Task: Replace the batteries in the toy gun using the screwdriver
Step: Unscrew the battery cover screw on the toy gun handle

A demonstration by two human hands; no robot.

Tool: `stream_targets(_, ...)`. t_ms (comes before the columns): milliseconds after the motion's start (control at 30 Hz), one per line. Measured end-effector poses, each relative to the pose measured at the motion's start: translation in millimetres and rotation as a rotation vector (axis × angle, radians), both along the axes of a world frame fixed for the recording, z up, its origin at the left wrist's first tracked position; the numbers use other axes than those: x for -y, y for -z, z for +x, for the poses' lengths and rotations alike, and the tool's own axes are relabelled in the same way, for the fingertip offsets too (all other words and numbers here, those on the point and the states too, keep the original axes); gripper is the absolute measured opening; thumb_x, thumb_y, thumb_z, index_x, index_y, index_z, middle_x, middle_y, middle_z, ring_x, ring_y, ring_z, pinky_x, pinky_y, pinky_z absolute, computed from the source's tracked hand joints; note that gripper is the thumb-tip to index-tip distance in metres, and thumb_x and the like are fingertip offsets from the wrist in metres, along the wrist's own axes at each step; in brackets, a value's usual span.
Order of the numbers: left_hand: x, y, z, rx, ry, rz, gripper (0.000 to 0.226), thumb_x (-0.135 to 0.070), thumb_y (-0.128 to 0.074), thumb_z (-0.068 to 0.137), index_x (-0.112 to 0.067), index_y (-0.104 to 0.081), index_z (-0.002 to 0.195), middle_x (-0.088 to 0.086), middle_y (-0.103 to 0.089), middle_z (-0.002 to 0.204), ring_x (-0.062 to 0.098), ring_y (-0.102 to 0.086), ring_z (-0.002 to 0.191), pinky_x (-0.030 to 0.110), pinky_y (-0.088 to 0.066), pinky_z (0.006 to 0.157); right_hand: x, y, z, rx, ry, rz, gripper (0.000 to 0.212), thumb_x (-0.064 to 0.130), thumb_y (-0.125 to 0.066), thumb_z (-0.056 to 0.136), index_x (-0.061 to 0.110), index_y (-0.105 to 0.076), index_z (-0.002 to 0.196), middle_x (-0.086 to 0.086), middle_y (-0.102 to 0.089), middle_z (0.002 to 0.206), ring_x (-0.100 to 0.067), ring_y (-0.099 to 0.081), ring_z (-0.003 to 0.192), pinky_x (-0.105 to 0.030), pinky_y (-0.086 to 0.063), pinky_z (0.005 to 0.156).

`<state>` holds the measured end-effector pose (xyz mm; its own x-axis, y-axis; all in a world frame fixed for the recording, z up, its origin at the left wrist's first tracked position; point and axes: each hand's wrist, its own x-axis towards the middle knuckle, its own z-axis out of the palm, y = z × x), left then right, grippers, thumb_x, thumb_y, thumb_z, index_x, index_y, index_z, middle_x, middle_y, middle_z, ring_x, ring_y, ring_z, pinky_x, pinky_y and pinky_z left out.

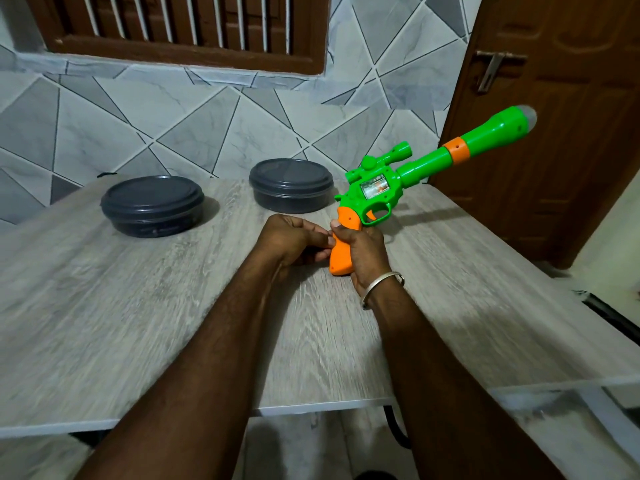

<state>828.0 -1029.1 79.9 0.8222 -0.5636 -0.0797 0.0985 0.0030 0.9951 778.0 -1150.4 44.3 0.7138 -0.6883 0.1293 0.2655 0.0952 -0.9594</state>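
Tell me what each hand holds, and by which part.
The right hand grips the toy gun by its orange handle. The left hand curls against that handle's rear edge; whether it pinches anything cannot be told.

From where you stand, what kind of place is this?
Probably a room in a home: a wood-grain table by a grey tiled wall, a brown wooden door with a latch, and a barred wooden window above.

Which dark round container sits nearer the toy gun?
The right-hand dark grey round lidded container, beside the green-and-orange plastic toy gun; its twin sits far left.
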Motion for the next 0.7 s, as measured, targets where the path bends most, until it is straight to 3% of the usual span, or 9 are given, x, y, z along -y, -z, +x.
stream_targets(100, 0.5, -0.6, -3.8, 0.012, -0.012, -0.011, 0.012, 0.011, -0.076, 0.078, 0.01, -0.071, 0.089, 0.021, -0.071, 0.073, 0.021, -0.068, 0.056, 0.025, -0.059, 0.053, -1.6, -1.3, -2.0, 0.026, -0.002, 0.009, 0.012, 0.003, -0.068, 0.087, 0.014, -0.065, 0.082, -0.006, -0.067, 0.077, -0.021, -0.066, 0.067, -0.039, -0.058, 0.066)
stream_targets(300, 1.9, 0.2, -4.9, 0.13, -0.049, 0.015, 0.014, 0.012, -0.076, 0.077, 0.011, -0.071, 0.091, 0.023, -0.071, 0.076, 0.02, -0.066, 0.053, 0.024, -0.06, 0.055, -0.2, 2.9, 4.4, 0.014, -0.002, 0.011, 0.016, 0.006, -0.071, 0.085, 0.011, -0.066, 0.1, -0.01, -0.069, 0.086, -0.031, -0.066, 0.076, -0.049, -0.059, 0.066)
stream_targets(400, 2.1, -0.9, -4.6, 0.142, -0.037, 0.028, 0.015, 0.012, -0.076, 0.078, 0.012, -0.071, 0.092, 0.022, -0.069, 0.074, 0.015, -0.064, 0.047, 0.023, -0.06, 0.054, 0.7, 2.7, 3.5, 0.014, 0.004, 0.017, 0.007, 0.007, -0.072, 0.084, 0.012, -0.067, 0.085, -0.008, -0.069, 0.079, -0.031, -0.066, 0.073, -0.054, -0.057, 0.07)
stream_targets(533, 3.2, -0.8, -5.0, 0.124, -0.03, 0.021, 0.011, 0.012, -0.074, 0.079, 0.011, -0.071, 0.09, 0.021, -0.069, 0.072, 0.014, -0.063, 0.046, 0.023, -0.059, 0.053, -0.2, 0.6, 0.5, 0.025, -0.015, 0.032, 0.01, 0.004, -0.07, 0.086, 0.011, -0.065, 0.081, -0.004, -0.068, 0.069, -0.027, -0.064, 0.062, -0.044, -0.057, 0.062)
stream_targets(600, 3.9, 0.6, -4.8, 0.121, -0.037, 0.014, 0.008, 0.011, -0.074, 0.079, 0.005, -0.071, 0.082, 0.019, -0.069, 0.07, 0.017, -0.063, 0.049, 0.025, -0.06, 0.054, -0.6, 0.7, 0.1, 0.039, -0.023, 0.04, 0.012, 0.004, -0.07, 0.086, 0.015, -0.067, 0.08, -0.004, -0.069, 0.073, -0.027, -0.065, 0.067, -0.045, -0.057, 0.066)
stream_targets(700, 7.3, 4.4, -4.5, 0.153, -0.075, 0.025, 0.01, 0.008, -0.075, 0.077, -0.001, -0.071, 0.078, 0.022, -0.069, 0.073, 0.022, -0.065, 0.057, 0.032, -0.06, 0.064, 0.1, 2.7, 2.4, 0.049, -0.007, 0.04, 0.01, 0.007, -0.074, 0.081, 0.016, -0.071, 0.081, -0.007, -0.071, 0.087, -0.029, -0.066, 0.085, -0.053, -0.055, 0.089)
